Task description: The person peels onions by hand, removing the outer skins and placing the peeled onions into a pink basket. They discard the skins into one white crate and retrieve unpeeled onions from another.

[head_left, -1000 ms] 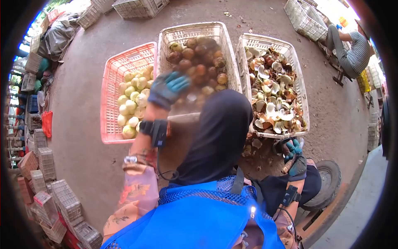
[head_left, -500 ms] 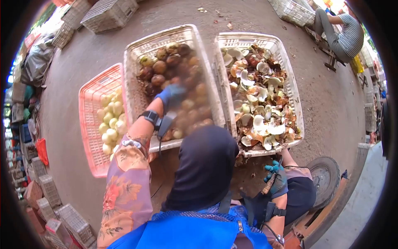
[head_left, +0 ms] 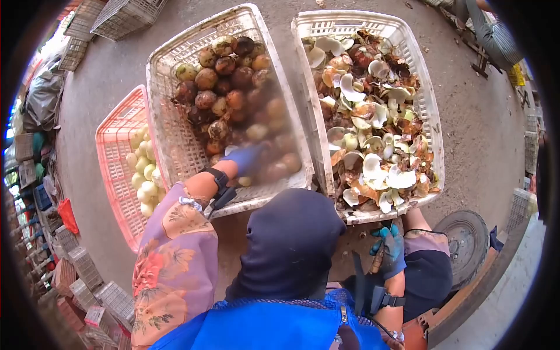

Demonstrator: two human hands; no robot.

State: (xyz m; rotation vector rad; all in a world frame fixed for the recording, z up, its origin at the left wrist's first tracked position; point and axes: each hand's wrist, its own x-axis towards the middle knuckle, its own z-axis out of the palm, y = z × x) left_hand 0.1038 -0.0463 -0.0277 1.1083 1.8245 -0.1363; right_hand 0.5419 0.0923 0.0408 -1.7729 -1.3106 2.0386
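My left hand (head_left: 245, 158), in a blue glove, reaches into the near end of the middle white crate (head_left: 168, 131), down among the brown round fruits (head_left: 221, 81). The hand is blurred, so its grip does not show. My right hand (head_left: 389, 248), in a teal glove, rests low by my knee in front of the right white crate (head_left: 433, 102). It is closed around a brown-handled tool (head_left: 377, 261). That crate holds several white and brown peel pieces (head_left: 373, 116). My dark head covering hides the ground between my hands.
A pink crate (head_left: 114, 157) of pale peeled fruits (head_left: 143, 169) lies to the left. Empty crates are stacked along the left edge (head_left: 87, 274) and at the top left (head_left: 125, 14). A tyre (head_left: 464, 245) lies at my right. Another person (head_left: 493, 32) sits at the top right.
My left hand has dropped from above the crates down into the near end of the middle crate. My view has swung, so the crates sit closer. The right hand has stayed low.
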